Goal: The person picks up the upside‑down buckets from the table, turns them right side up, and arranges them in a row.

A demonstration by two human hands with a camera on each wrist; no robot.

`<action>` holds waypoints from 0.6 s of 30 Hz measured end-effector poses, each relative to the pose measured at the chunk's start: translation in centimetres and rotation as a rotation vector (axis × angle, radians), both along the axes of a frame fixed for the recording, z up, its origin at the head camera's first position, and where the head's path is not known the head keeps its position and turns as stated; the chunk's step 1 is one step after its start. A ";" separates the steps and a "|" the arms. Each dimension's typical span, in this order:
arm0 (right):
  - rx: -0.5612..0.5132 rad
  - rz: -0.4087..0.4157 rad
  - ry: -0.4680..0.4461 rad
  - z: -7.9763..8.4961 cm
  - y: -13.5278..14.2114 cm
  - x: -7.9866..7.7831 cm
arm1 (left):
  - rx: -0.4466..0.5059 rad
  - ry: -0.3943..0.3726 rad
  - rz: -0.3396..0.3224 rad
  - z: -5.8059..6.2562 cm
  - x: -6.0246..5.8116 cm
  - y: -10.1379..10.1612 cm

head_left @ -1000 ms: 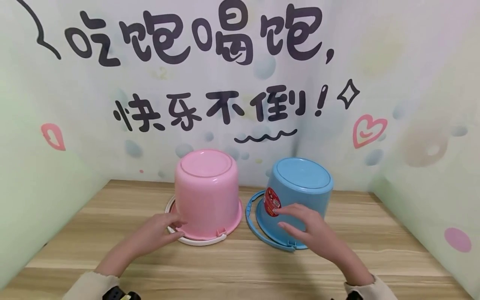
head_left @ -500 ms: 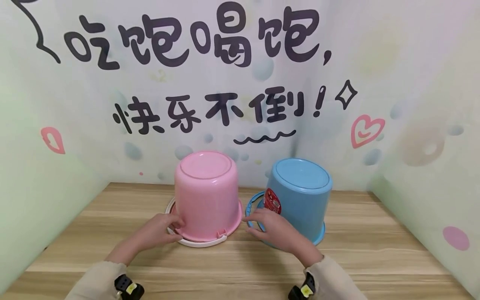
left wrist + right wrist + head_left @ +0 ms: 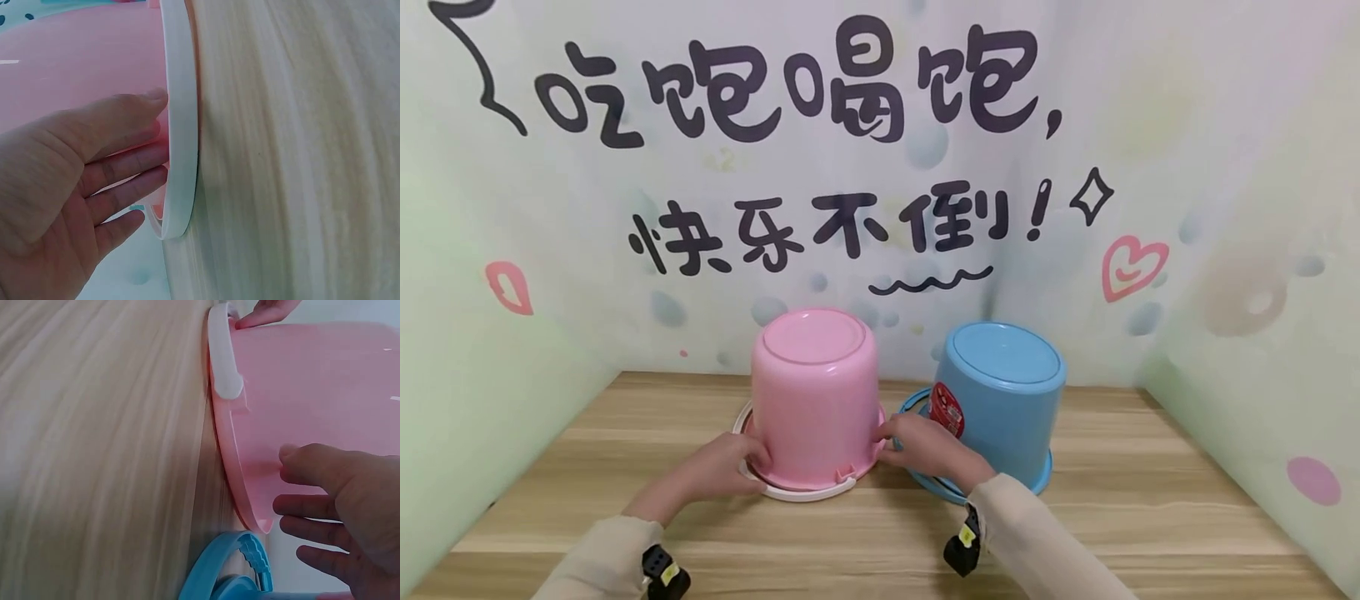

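Observation:
A pink bucket (image 3: 815, 408) stands upside down on the wooden table, its white handle (image 3: 805, 493) lying round the rim. My left hand (image 3: 724, 467) is at its lower left side. In the left wrist view, the thumb and loosely bent fingers (image 3: 125, 169) reach the rim beside the white handle. On the other side, my right hand (image 3: 925, 446) is close to the bucket's lower right wall. Its thumb and slightly bent fingers (image 3: 312, 528) show apart in the right wrist view, with no grip on the bucket.
To the right stands an upside-down blue bucket (image 3: 1011, 400) with a red sticker (image 3: 947, 410) and its blue handle (image 3: 936, 485) on the table (image 3: 820, 550). A printed backdrop (image 3: 820, 183) with black writing rises behind both buckets, and pale walls (image 3: 1262, 400) close the sides.
My right hand has moved left from in front of the blue bucket to the pink bucket's right side. My left hand has edged closer to the pink bucket. Both buckets stay in place.

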State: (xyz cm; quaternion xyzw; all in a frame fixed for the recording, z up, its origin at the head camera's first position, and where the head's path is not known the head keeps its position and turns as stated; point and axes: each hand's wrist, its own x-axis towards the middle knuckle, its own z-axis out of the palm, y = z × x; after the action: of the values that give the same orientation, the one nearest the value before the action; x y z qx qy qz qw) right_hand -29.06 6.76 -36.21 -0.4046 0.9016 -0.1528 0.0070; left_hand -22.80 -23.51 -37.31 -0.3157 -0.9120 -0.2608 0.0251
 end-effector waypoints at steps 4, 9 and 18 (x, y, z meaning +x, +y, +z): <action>-0.001 0.025 -0.012 -0.2 -0.5 -0.9 | 0.007 -0.043 0.002 -0.1 -0.2 0.4; 0.054 0.024 0.004 -0.7 -0.9 -1.6 | -0.013 -0.037 -0.010 -0.2 -0.4 0.6; 0.069 0.021 0.047 -1.8 -0.8 -1.6 | -0.061 0.025 -0.032 -0.6 -0.4 0.7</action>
State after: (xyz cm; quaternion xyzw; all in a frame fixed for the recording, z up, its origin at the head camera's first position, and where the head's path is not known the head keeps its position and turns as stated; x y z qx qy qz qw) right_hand -30.67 5.97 -38.05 -0.4172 0.9019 -0.1118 0.0014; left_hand -23.24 -22.86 -37.89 -0.3339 -0.9140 -0.2292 0.0228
